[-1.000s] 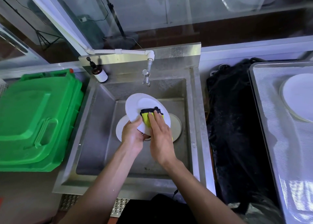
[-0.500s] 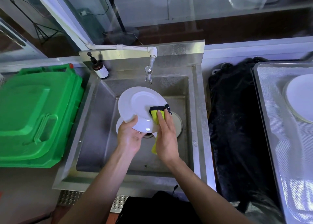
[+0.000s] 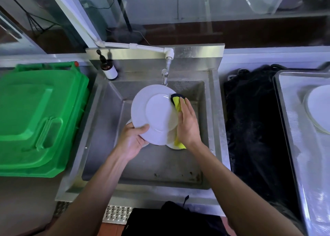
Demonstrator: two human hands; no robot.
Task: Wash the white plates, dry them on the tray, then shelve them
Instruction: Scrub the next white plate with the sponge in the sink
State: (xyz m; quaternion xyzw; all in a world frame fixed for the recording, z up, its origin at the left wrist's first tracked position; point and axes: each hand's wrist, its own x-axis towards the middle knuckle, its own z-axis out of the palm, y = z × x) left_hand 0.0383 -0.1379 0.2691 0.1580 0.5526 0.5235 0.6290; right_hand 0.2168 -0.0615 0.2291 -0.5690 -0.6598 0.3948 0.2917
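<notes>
Over the steel sink [image 3: 100, 121] I hold a white plate [image 3: 153, 114], tilted, its underside toward me. My left hand [image 3: 133, 139] grips its lower left rim, thumb on the face. My right hand [image 3: 187, 123] presses a yellow sponge with a dark pad [image 3: 176, 100] against the plate's right edge with straight fingers. More white plates [image 3: 171, 143] lie in the basin underneath, mostly hidden. Another white plate [image 3: 319, 108] rests on the metal tray [image 3: 292, 146] at the far right.
A tap [image 3: 165, 75] hangs above the plate, fed by a white pipe. A brown soap bottle [image 3: 109, 69] stands at the sink's back left corner. A green plastic bin [image 3: 35, 117] sits to the left, a black mat [image 3: 255, 128] between sink and tray.
The sponge has slid from the plate's middle to its right edge and upward. My left hand has shifted the plate left and up, closer to the tap.
</notes>
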